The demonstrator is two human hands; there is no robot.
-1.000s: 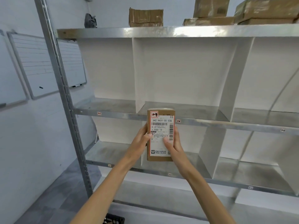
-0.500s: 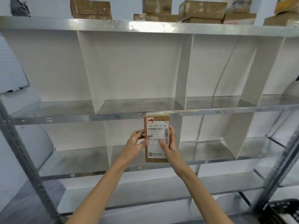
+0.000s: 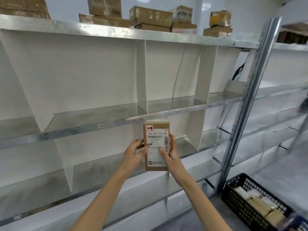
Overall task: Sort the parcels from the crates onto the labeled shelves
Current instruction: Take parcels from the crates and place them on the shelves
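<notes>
A small brown cardboard parcel (image 3: 156, 130) with a white barcode label is held upright in front of the metal shelf unit (image 3: 116, 121). My left hand (image 3: 135, 153) grips its left edge, thumb on the label. My right hand (image 3: 170, 151) grips the right edge, thumb across the label too. The parcel hangs just below the front lip of the middle shelf, near a small shelf tag (image 3: 181, 110). A black plastic crate (image 3: 250, 202) holding more parcels stands on the floor at the lower right.
White dividers (image 3: 141, 74) split the shelves into bays, all bare. Several cardboard boxes (image 3: 150, 15) sit on the top shelf. A perforated steel upright (image 3: 246, 104) stands right of the bays, with a second shelf unit beyond it.
The view has swung right along the shelves; the whiteboards on the left are gone and the steel upright and black crate have come into view. Both hands still hold the parcel the same way.
</notes>
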